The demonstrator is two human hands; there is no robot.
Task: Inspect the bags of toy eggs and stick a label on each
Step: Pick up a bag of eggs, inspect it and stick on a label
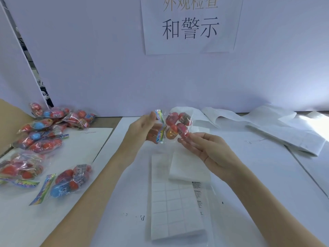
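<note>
A clear bag of red and orange toy eggs (pixel 176 124) with a colourful header card is held up over the middle of the table. My left hand (pixel 142 128) grips it by the header side. My right hand (pixel 204 148) has its fingers stretched out, the fingertips touching the bag's lower right corner. Under the hands lies a label sheet (pixel 170 207) with mostly peeled squares and a column of warning labels (pixel 197 193) along its right edge. A folded white sheet (pixel 188 166) lies on top of it.
Several more bags of toy eggs (pixel 44 132) are heaped at the left, one bag (pixel 69 180) lying nearest to me. Used white backing sheets (pixel 284 132) are strewn at the back right. A white wall with a paper sign (pixel 190 25) closes the back.
</note>
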